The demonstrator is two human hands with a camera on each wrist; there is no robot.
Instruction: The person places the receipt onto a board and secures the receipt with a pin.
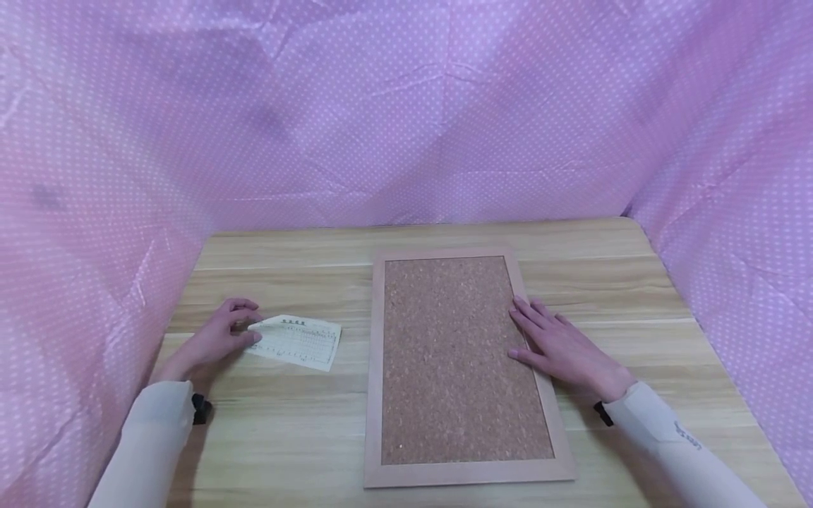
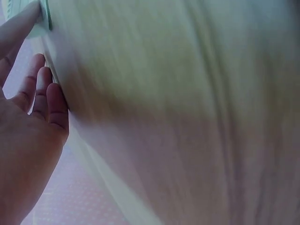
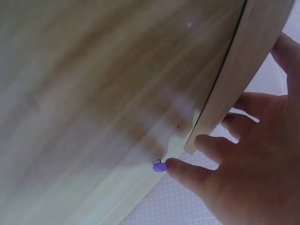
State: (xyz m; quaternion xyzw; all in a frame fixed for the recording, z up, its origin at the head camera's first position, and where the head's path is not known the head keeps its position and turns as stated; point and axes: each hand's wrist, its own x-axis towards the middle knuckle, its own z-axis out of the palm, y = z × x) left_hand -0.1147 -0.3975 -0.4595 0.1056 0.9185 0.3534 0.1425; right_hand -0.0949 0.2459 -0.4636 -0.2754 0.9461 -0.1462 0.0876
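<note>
A pale green printed paper slip (image 1: 298,342) is at the left of the table. My left hand (image 1: 225,331) pinches its left end between thumb and fingers. In the left wrist view, only a corner of the slip (image 2: 42,18) shows past the left hand (image 2: 33,126). A cork board (image 1: 464,360) in a light wooden frame lies flat to the right of the slip. My right hand (image 1: 565,349) rests on its right frame edge with fingers spread. In the right wrist view, a purple thumbtack (image 3: 160,167) sits on the table right at a fingertip of the right hand (image 3: 253,145).
The board lies on a light wood-grain table (image 1: 286,437). Pink polka-dot cloth (image 1: 406,113) hangs behind the table and along both sides. A dark strap piece (image 1: 201,409) shows under the left cuff, and another (image 1: 603,414) at the right cuff.
</note>
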